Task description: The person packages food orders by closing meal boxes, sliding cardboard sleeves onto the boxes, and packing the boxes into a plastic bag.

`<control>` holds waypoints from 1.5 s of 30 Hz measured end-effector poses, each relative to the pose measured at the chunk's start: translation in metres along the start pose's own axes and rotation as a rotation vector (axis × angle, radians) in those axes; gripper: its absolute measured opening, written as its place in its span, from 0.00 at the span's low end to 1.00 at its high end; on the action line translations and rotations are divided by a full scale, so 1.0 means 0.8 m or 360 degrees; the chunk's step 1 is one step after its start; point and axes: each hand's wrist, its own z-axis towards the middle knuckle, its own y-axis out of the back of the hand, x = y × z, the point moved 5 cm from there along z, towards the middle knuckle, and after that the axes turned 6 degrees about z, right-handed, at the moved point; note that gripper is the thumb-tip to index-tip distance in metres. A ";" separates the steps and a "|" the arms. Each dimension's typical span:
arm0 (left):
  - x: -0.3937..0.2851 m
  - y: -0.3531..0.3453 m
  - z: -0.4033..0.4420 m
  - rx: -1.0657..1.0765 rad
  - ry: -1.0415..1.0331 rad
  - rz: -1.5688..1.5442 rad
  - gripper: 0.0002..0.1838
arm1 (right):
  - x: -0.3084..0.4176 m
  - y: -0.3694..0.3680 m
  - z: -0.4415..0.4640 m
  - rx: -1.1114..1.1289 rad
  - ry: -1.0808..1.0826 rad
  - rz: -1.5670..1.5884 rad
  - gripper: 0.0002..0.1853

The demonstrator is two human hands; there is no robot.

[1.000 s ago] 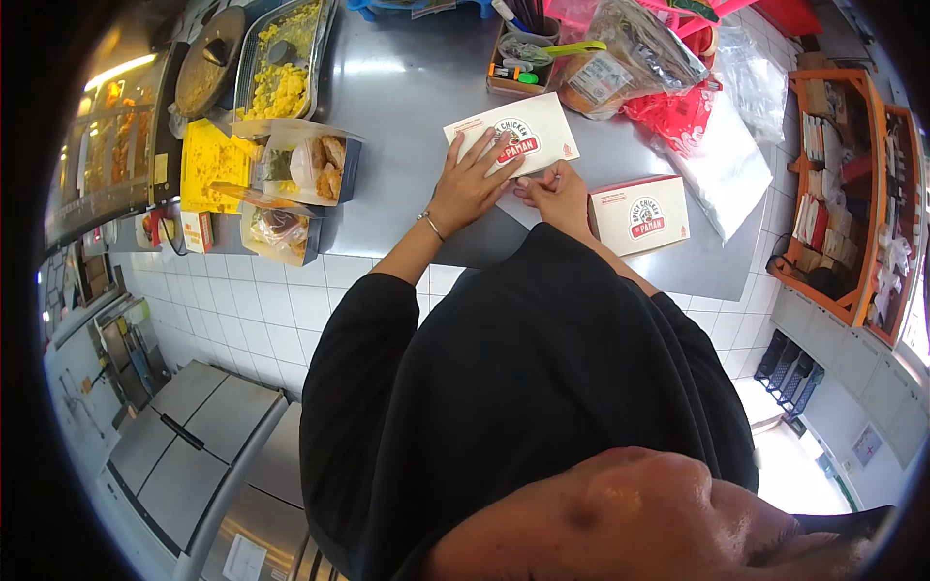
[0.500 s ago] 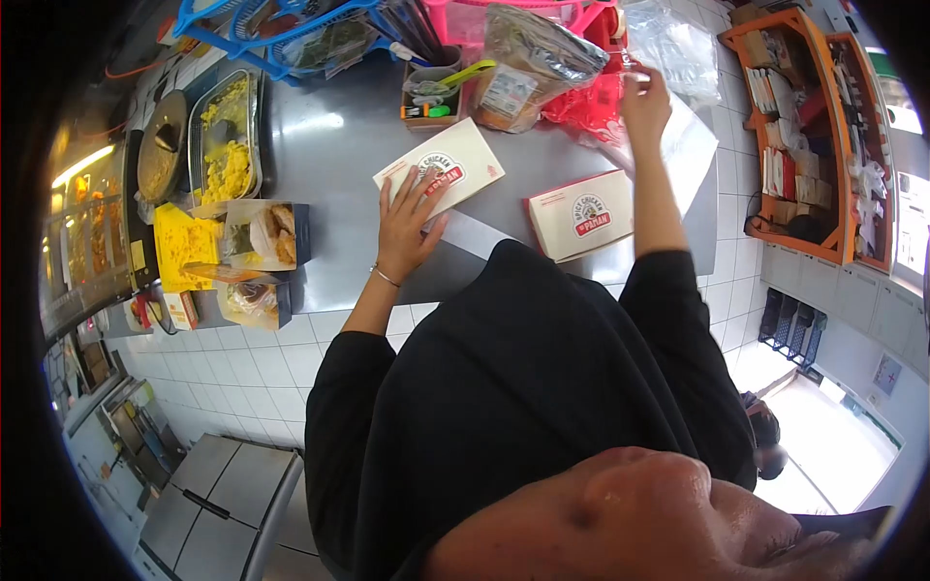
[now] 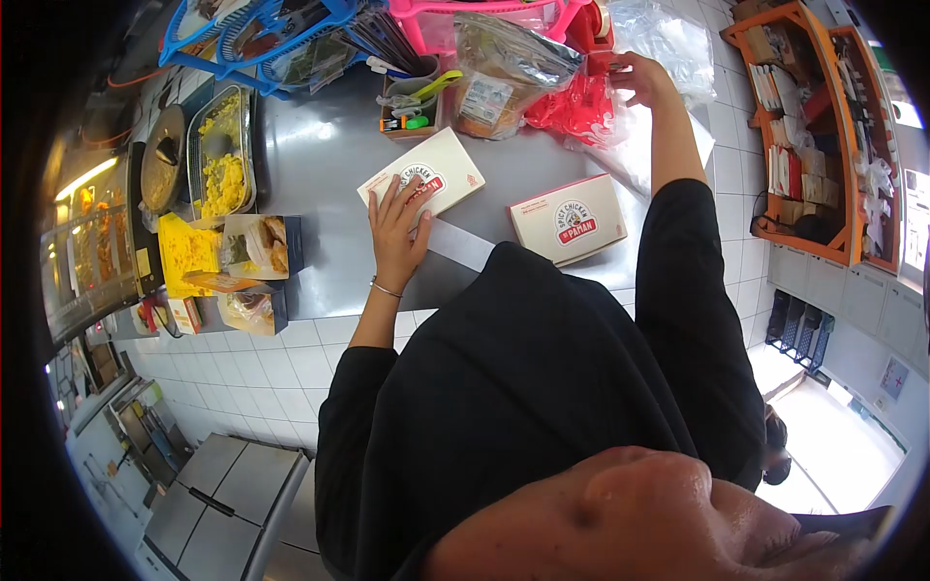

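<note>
My left hand lies flat with its fingers spread on the lid of a white and red Spicy Chicken box, which is closed. My right hand is reached out to the far side of the table, its fingers bent together at the edge of a red object that looks like a tape dispenser. What the fingertips hold, if anything, is too small to make out. Just below that hand lie red plastic bags. A second closed chicken box stands near my body, between my two arms.
On the steel table, a tray of yellow food and several filled boxes stand left. A pen and marker box, a plastic-wrapped brown packet and blue and pink baskets line the back. An orange shelf stands right.
My right hand has shifted slightly, its fingers now turned toward the red dispenser. The left hand stays on its box. The whole view has shifted a little.
</note>
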 end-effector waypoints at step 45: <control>-0.205 -0.119 -0.008 0.0267 -0.0752 -0.0829 0.29 | -0.274 -0.096 -0.348 -0.0004 0.0351 0.0530 0.14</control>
